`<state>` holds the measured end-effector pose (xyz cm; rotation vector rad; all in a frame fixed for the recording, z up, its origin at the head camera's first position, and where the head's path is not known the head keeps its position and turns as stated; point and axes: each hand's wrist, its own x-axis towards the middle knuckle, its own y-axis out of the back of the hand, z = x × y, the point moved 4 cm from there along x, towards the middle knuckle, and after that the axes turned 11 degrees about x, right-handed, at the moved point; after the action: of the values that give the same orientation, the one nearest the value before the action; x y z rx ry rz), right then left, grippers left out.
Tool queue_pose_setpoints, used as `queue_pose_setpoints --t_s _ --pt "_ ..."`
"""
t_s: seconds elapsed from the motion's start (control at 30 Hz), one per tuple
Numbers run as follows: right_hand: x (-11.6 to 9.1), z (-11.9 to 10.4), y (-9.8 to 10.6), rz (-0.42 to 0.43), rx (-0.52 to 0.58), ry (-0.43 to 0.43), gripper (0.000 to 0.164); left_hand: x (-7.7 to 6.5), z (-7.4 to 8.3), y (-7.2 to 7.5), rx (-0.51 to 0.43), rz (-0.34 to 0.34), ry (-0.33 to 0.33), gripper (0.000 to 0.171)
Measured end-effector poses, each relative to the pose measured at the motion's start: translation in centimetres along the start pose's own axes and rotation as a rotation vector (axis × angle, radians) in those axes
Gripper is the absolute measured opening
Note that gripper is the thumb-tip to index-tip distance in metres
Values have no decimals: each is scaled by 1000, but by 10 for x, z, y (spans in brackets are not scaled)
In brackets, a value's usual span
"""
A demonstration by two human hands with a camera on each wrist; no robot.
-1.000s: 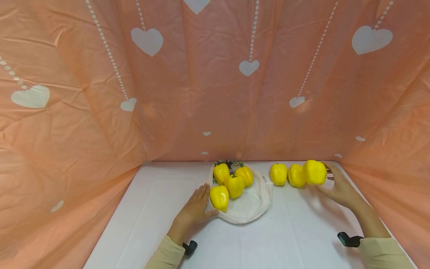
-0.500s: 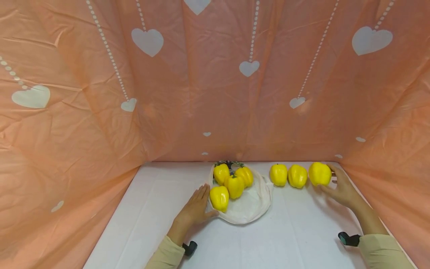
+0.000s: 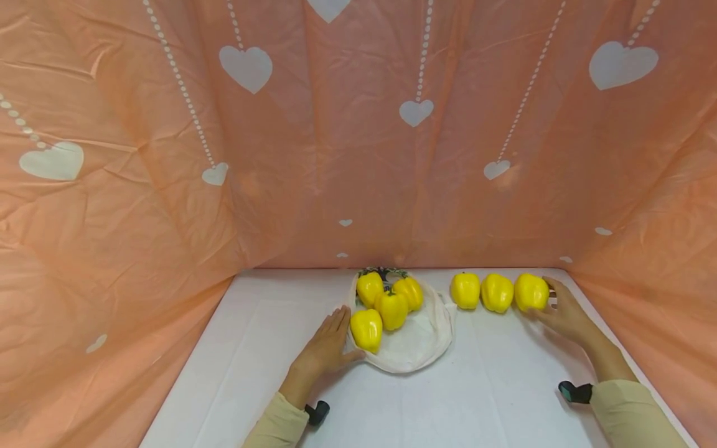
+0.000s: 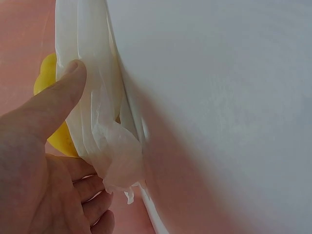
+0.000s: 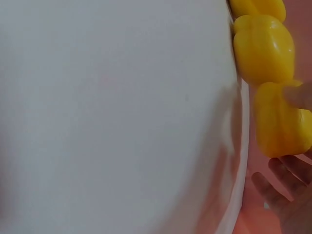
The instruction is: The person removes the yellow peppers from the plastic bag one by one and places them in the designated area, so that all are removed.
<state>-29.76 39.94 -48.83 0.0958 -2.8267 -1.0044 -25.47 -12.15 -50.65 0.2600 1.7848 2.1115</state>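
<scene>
In the head view, my right hand [image 3: 564, 311] holds a yellow bell pepper [image 3: 531, 292] at the right end of a row. Its thumb lies on that pepper [image 5: 280, 122] in the right wrist view, with fingertips at the opposite side. Two more yellow peppers, a middle one [image 3: 497, 293] and a left one [image 3: 465, 290], complete the row. A whitish cloth bag [image 3: 417, 351] lies spread in the middle, bearing several yellow peppers, one of them near its front left edge [image 3: 366, 330]. My left hand [image 3: 325, 345] rests against the bag's left side, fingers straight, thumb on the fabric [image 4: 92, 97].
The white-covered table [image 3: 269, 323] ends at a peach curtain [image 3: 358, 186] printed with hearts, which also closes both sides. Black wrist devices show at the left wrist [image 3: 317, 413] and the right wrist [image 3: 576, 392].
My right hand has lowered the held pepper from over the middle pepper and set it at the right end of the row. The left hand and bag have stayed put.
</scene>
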Motion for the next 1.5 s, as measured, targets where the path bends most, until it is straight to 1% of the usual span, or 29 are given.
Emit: queue_pose_setpoints --t_s 0.2,0.27,0.33,0.67,0.9,1.1,1.3,1.5 --pt "4 6 -2 -39 5 -76 101 0 1 1 12 8 -11 106" --pt "5 7 -3 -46 6 -88 101 0 1 0 9 11 -15 106" --pt "5 7 -3 -50 8 -94 101 0 1 0 7 10 -14 107" --pt "5 9 -6 -49 21 -60 96 1 1 0 15 5 -10 106" --pt "4 10 -6 -78 38 -113 103 -2 3 2 -1 6 -15 107" --pt "1 14 -5 -100 45 -136 109 -1 2 1 -8 1 -6 107" --pt "1 13 -4 -84 19 -119 109 -2 2 2 -4 7 -12 106" --pt "0 4 1 -33 -60 -66 107 -3 3 3 7 9 -9 106"
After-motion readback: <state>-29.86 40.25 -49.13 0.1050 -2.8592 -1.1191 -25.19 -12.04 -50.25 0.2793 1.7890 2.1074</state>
